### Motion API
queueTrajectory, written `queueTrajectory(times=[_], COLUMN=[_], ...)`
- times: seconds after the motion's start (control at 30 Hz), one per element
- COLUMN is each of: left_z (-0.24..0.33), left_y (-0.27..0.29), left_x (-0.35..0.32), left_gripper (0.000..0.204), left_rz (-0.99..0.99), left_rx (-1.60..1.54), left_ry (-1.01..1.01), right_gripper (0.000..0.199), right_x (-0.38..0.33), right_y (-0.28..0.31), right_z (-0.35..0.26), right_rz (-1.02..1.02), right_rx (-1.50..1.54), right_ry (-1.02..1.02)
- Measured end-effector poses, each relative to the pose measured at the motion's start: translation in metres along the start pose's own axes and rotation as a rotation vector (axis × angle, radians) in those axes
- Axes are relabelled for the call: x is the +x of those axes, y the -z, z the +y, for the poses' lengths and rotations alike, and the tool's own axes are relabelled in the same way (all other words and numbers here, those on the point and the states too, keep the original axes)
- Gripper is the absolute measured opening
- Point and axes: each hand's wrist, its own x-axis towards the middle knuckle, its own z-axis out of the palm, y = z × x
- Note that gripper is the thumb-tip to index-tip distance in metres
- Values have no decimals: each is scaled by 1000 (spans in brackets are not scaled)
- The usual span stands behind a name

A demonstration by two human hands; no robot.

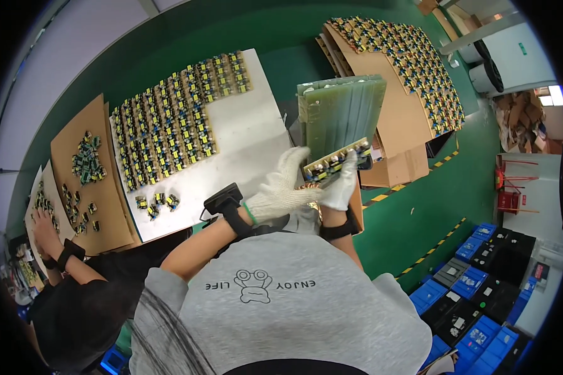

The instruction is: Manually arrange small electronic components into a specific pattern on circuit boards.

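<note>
Both gloved hands are up in front of the person's chest, working one strip of circuit boards (338, 159). The left hand (280, 187), in a white knit glove, lies flat with fingers stretched toward the near end of the strip, touching it from the left; whether it actually grips cannot be told from here. The right hand (343, 184), also gloved, is closed on the strip from below and to the right, fingers wrapped up over its edge. The strip itself sits tilted, its row of small yellow and dark parts facing up, held in the air just in front of a stack of green panels (341, 112) standing behind it.

To the left lies a white sheet (244, 137) on the green table (275, 37), with small yellow-and-blue boards (169, 119) laid out in tidy rows and a few loose ones near its lower edge. Beyond it, a brown cardboard sheet (106, 219) carries scattered pieces. At top right another cardboard spread (400, 106) is covered with more of the same little boards. Down at the left edge, another person's hand (44, 228) rests on the table. Blue and black crates (475, 294) sit on the floor at lower right.
</note>
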Motion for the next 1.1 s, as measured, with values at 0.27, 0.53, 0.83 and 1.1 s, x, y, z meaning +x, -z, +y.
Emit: queueTrajectory(times=[0.27,0.53,0.83,1.1], left_z=[-34,-35,-48,-52], left_y=[20,28,29,34], left_x=[-11,-25,-28,-36], left_gripper=[70,64,63,61], left_rz=[250,299,354,346], left_rx=[182,101,38,137], left_ry=[176,396,379,364], right_gripper=[34,25,30,31], right_x=[41,55,56,71], right_y=[72,86,81,73], right_z=[22,47,38,45], right_rz=[-112,-4,-50,239], right_rx=[-1072,-1132,-1146,-1213], right_ry=[584,717,768,928])
